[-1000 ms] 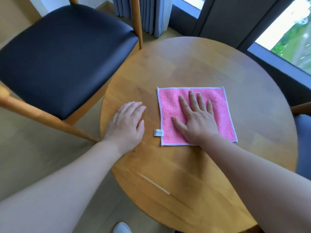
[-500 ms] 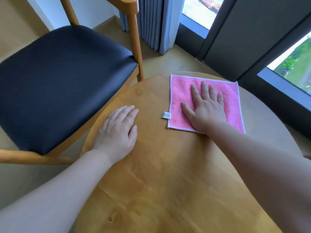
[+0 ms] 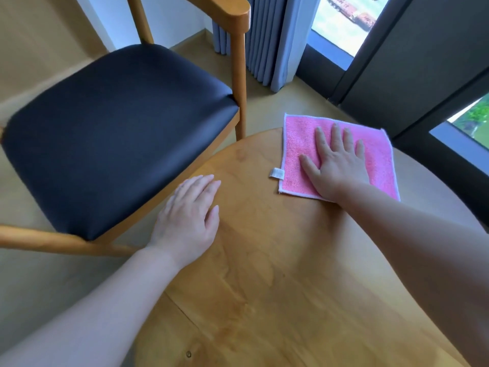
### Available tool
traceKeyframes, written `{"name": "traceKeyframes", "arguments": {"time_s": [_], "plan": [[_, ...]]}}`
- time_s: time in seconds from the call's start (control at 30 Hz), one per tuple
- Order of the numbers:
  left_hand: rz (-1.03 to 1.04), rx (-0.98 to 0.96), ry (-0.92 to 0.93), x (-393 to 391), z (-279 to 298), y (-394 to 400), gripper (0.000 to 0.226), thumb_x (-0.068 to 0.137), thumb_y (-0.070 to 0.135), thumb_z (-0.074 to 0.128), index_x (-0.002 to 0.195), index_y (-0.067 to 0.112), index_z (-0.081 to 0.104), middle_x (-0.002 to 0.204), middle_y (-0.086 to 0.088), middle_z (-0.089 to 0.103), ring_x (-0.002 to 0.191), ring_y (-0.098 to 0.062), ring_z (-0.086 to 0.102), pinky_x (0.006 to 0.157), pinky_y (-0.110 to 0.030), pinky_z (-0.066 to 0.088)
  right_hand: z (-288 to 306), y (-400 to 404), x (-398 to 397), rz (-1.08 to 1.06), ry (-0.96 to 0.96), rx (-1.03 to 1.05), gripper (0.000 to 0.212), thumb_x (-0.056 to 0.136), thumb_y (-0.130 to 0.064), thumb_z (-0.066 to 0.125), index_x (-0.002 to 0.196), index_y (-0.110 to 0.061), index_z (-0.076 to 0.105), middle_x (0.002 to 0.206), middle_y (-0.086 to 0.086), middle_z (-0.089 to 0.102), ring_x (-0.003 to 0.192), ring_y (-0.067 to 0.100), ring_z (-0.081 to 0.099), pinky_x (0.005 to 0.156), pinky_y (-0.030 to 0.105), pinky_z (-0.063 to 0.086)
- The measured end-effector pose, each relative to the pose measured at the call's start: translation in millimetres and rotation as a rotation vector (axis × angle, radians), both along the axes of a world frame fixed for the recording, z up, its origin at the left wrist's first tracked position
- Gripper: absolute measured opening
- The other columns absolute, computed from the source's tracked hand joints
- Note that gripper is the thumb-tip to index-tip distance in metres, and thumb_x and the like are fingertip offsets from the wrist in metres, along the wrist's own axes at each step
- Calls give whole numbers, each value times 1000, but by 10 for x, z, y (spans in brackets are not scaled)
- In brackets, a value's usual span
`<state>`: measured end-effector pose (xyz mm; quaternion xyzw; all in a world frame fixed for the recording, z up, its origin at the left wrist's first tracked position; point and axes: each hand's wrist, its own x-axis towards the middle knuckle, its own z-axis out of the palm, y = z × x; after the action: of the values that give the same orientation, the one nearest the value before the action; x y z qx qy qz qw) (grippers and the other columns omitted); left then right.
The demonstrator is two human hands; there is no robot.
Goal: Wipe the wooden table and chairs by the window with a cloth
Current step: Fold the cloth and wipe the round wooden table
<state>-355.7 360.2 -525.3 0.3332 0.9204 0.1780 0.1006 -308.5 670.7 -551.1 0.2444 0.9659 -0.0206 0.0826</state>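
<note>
A pink cloth (image 3: 297, 136) with a white hem and a small tag lies flat at the far edge of the round wooden table (image 3: 277, 260). Its far corner overhangs the rim. My right hand (image 3: 336, 165) presses flat on the middle of the cloth, fingers spread, not curled around it. My left hand (image 3: 188, 215) rests palm down on the bare wood at the table's left rim, fingers together, holding nothing.
A wooden armchair with a black padded seat (image 3: 113, 133) stands close against the table's left side, its armrest (image 3: 227, 9) rising beyond. Blue curtains (image 3: 267, 38) and dark window frames (image 3: 412, 56) stand behind the table.
My right hand has slid the cloth away from me, from the table's middle to its far edge. My left hand has stayed at the left rim.
</note>
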Motion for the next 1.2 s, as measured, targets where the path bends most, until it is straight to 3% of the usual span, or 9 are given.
{"name": "traceKeyframes", "arguments": {"time_s": [0.53, 0.7, 0.9, 1.2], "plan": [[92, 31, 28, -112, 234, -1213, 45, 93, 18, 51, 136, 8, 49, 143, -8, 46, 136, -25, 36, 112, -41, 30, 69, -2312, -75, 373, 19, -122, 79, 88, -71, 11, 153, -28, 1, 161, 10, -5, 147, 31, -9, 117, 53, -6], [121, 30, 23, -108, 284, -1375, 46, 93, 21, 46, 136, 7, 48, 143, -8, 46, 135, -25, 36, 112, -41, 30, 93, -2833, 208, 556, 15, -134, 76, 91, -67, 14, 154, -24, 12, 161, 11, 0, 147, 32, -6, 117, 53, -7], [111, 25, 21, -67, 241, -1320, 53, 89, 29, 38, 137, 8, 48, 143, -7, 46, 136, -23, 35, 111, -40, 30, 70, -2718, 194, 586, 18, -138, 76, 90, -69, 13, 154, -28, 9, 161, 6, -1, 148, 28, -8, 117, 51, -9], [73, 29, 33, -126, 85, -935, 45, 95, 21, 49, 138, 10, 46, 144, -5, 44, 136, -20, 33, 109, -31, 23, 5, -1598, -204, 338, 36, -57, 76, 87, -72, 9, 153, -34, 3, 162, 2, -3, 148, 25, -4, 118, 48, -4]]}}
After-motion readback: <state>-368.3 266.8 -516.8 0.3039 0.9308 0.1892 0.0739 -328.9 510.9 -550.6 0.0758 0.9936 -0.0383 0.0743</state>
